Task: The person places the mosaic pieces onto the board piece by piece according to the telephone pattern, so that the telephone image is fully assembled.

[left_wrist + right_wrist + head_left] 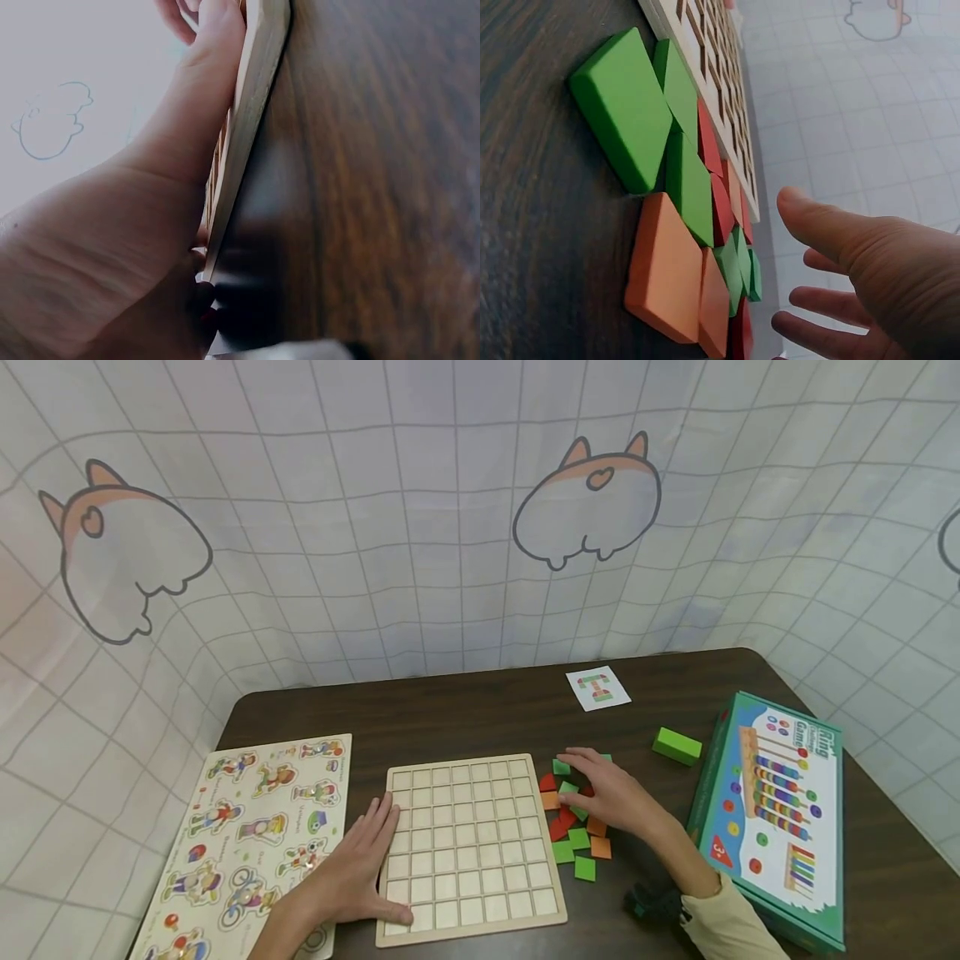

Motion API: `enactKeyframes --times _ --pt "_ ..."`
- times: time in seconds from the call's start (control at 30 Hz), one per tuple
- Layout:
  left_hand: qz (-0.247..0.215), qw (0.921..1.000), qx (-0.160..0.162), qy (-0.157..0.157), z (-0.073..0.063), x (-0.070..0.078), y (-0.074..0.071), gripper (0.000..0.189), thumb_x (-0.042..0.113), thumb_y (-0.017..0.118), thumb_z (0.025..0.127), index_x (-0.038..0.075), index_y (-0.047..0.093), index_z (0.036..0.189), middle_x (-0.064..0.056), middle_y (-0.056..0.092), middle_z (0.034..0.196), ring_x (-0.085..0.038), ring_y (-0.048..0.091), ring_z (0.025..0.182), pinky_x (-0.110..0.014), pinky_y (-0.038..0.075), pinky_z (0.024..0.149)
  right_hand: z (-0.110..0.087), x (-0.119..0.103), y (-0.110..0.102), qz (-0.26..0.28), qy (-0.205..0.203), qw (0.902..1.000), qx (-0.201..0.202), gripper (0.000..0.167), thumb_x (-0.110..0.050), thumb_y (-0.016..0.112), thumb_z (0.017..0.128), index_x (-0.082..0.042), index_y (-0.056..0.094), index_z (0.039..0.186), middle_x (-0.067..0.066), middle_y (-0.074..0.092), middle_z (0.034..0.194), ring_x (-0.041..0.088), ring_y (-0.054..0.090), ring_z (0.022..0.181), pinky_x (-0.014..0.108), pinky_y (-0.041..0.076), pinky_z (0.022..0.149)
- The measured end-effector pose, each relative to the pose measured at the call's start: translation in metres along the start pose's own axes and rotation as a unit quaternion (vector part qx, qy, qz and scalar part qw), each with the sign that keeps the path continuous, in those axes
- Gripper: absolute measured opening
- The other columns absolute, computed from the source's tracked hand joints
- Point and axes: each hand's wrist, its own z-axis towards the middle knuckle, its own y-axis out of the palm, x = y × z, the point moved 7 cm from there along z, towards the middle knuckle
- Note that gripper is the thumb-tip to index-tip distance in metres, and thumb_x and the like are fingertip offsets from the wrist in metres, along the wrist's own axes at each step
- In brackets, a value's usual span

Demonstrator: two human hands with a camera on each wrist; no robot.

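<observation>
A wooden grid board (472, 852) with rows of square recesses lies flat on the dark table. My left hand (348, 864) rests along its left edge, fingers and thumb spread over the frame; the left wrist view shows the thumb side of the hand (202, 67) at the rim. To the board's right lies a loose group of flat green tiles (585, 868), orange tiles (600, 847) and red pieces (558, 828). Over the far part of that group hovers my right hand (611, 789), its fingers relaxed and apart, nothing between them; in the right wrist view the hand (870, 277) is above the tiles.
A picture puzzle board (255, 827) lies at the left. Behind the tiles is a pattern card (598, 688) printed with a T shape. A green block (677, 746) sits at the right, near a green game box (780, 818). A dark object (648, 902) is by the right forearm.
</observation>
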Motion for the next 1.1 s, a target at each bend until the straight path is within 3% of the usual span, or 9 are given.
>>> enactKeyframes --times 0.27,0.5,1.1 --pt "0.011 0.9999 0.001 0.002 0.0007 -0.0001 -0.0012 0.135 0.077 0.07 0.063 -0.001 0.009 0.155 -0.022 0.001 0.163 -0.044 0.006 0.149 -0.06 0.021 0.118 -0.0014 0.0027 -0.0067 -0.006 -0.014 0.9999 -0.005 0.054 -0.028 0.069 0.09 -0.003 0.054 0.136 0.021 0.05 0.139 0.041 0.052 0.125 0.058 0.046 0.1" --pt "0.015 0.9999 0.005 0.003 0.0006 0.0002 -0.0013 0.134 0.077 0.07 0.063 -0.002 0.01 0.155 -0.023 0.002 0.163 -0.045 0.007 0.149 -0.06 0.021 0.118 -0.0043 0.0035 -0.0073 -0.007 -0.047 0.9985 -0.026 0.034 -0.018 0.07 0.089 -0.004 0.066 0.12 0.013 0.062 0.118 0.03 0.059 0.107 0.049 0.053 0.091" --pt "0.012 0.9999 0.006 0.004 -0.0003 0.002 -0.0025 0.133 0.076 0.07 0.065 -0.002 0.011 0.154 -0.024 0.003 0.162 -0.045 0.007 0.149 -0.06 0.022 0.117 -0.0028 0.0016 -0.0021 -0.047 -0.032 0.9984 -0.004 0.018 -0.02 0.073 0.086 -0.01 0.072 0.101 0.005 0.065 0.105 0.021 0.061 0.094 0.039 0.056 0.08"
